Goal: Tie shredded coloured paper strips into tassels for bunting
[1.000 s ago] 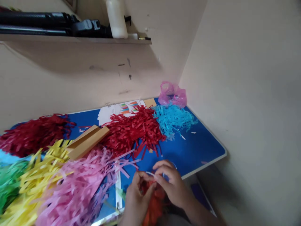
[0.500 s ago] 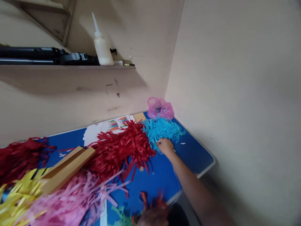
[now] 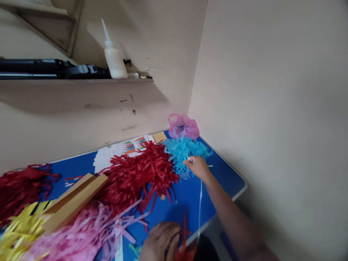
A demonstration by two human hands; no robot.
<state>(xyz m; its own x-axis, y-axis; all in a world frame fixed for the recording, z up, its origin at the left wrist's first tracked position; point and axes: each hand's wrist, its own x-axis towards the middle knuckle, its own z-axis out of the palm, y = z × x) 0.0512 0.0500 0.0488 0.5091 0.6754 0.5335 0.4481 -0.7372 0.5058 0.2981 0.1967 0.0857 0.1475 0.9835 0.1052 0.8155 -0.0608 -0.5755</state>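
Note:
My right hand point(image 3: 198, 167) is closed in a pinch on a thin white string point(image 3: 200, 203), over the near edge of a fluffy light-blue paper fringe bundle point(image 3: 183, 146). The string hangs from the hand down past the table's front edge. At the bottom of the view, my left hand point(image 3: 161, 239) is curled round some orange-red paper fringe point(image 3: 185, 237); its fingertips are partly hidden and a little blurred. Green paper strips point(image 3: 135, 250) peek out beside it. A large dark-red fringe bundle point(image 3: 138, 172) lies between the hands and the wall.
On the blue table point(image 3: 190, 194) are pink fringe point(image 3: 78, 232), yellow fringe point(image 3: 24, 224), another red bundle point(image 3: 24, 185), a folded brown cardboard piece point(image 3: 76, 203), printed paper point(image 3: 133, 145) and a pink plastic bag point(image 3: 183, 127). Above, a shelf point(image 3: 81, 81) holds a glue bottle point(image 3: 115, 61).
My right hand has moved slightly right and up, drawing the white string out so more of it shows. My left hand has risen further into view with the orange-red fringe.

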